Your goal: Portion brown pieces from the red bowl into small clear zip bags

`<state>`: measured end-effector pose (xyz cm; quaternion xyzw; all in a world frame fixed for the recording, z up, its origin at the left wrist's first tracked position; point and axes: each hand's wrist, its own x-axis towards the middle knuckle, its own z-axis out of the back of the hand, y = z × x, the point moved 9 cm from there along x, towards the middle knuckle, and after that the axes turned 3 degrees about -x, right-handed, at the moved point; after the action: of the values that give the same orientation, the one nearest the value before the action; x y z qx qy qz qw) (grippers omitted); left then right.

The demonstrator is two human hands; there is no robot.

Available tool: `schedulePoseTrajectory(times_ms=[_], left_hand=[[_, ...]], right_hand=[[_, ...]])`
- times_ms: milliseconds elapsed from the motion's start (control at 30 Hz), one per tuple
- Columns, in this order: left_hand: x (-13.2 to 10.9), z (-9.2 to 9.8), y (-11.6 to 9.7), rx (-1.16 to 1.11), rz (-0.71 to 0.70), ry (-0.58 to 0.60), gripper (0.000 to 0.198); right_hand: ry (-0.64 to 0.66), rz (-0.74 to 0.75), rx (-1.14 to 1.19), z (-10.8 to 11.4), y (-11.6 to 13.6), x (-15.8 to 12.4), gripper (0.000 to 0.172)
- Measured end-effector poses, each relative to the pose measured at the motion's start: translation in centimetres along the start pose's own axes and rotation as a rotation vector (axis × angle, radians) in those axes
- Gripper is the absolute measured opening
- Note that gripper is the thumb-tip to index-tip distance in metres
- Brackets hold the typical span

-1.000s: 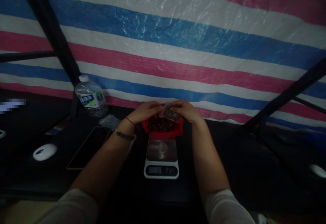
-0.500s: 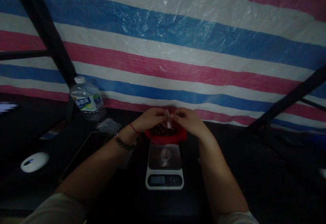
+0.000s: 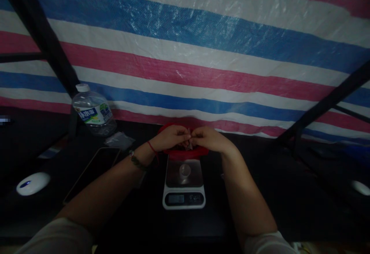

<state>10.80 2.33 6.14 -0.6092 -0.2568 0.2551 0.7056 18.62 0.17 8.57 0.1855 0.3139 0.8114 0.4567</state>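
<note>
My left hand (image 3: 172,137) and my right hand (image 3: 208,138) meet over a red basin (image 3: 187,155). Between their closed fingertips is a small clear plastic bag (image 3: 190,143), pinched from both sides. Small dark pieces lie in the basin, mostly hidden now by my hands; I cannot tell whether any are inside the bag. Right in front of the basin sits a white kitchen scale (image 3: 184,200) with a metal plate and a lit display. On that plate stands a small clear round cup (image 3: 185,171).
At the back left are a large clear bottle (image 3: 94,111) and some crumpled clear plastic bags (image 3: 119,141). A phone (image 3: 92,173) and a white computer mouse (image 3: 33,184) lie left of my arm. Another white object (image 3: 360,187) is at the far right. Striped sheeting (image 3: 187,69) hangs behind.
Both hands have come down slightly toward the basin with the bag, so less of the bag and the dark pieces shows. The whole view has shifted a little; the scale and cup stay put.
</note>
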Motion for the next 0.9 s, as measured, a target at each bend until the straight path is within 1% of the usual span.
schedulePoseTrajectory(times_ms=[100, 200, 300, 433, 567, 733, 833, 900], left_hand=[[0.2, 0.3, 0.4, 0.041, 0.009, -0.011, 0.023], [0.3, 0.6, 0.7, 0.084, 0.035, -0.043, 0.019], [0.4, 0.2, 0.7, 0.056, 0.031, -0.022, 0.015], [0.4, -0.1, 0.8, 0.011, 0.034, 0.001, 0.014], [0.3, -0.1, 1.0, -0.005, 0.06, 0.012, 0.014], [0.0, 0.1, 0.9, 0.062, 0.089, -0.003, 0.016], [0.0, -0.1, 0.7, 0.021, 0.078, 0.002, 0.017], [0.0, -0.1, 0.6, -0.009, 0.064, -0.003, 0.018]], right_hand=[[0.039, 0.009, 0.019, -0.4, -0.2, 0.2, 0.019], [0.035, -0.016, -0.019, -0.5, -0.1, 0.3, 0.023], [0.019, -0.033, -0.007, -0.3, -0.3, 0.4, 0.024], [0.056, 0.027, 0.051, -0.4, -0.6, 0.5, 0.022], [0.028, -0.003, -0.001, -0.2, -1.1, 0.6, 0.023], [0.075, -0.008, -0.022, -1.0, -0.4, 0.6, 0.028], [0.066, -0.011, -0.016, -1.1, -0.4, 0.7, 0.024], [0.049, -0.011, 0.002, -1.0, -0.5, 0.8, 0.024]])
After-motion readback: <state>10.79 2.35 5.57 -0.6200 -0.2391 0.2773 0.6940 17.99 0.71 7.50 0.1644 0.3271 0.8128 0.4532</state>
